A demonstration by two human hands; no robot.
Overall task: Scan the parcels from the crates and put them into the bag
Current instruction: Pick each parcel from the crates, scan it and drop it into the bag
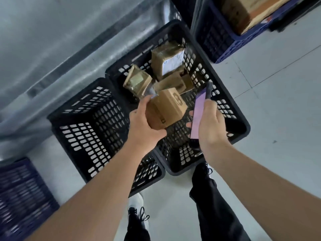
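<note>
On the pale tiled floor stand two black slotted crates side by side, the left crate showing only its bare bottom and the right crate holding several brown parcels near its far end (one of them carries a white label). Above the right crate the left hand grips a small cardboard parcel with its fingers curled around the box, and just beside it the right hand is clamped on a phone whose lit screen is tilted toward the parcel.

Pale tiled floor carries two black crates and blue crates.
</note>
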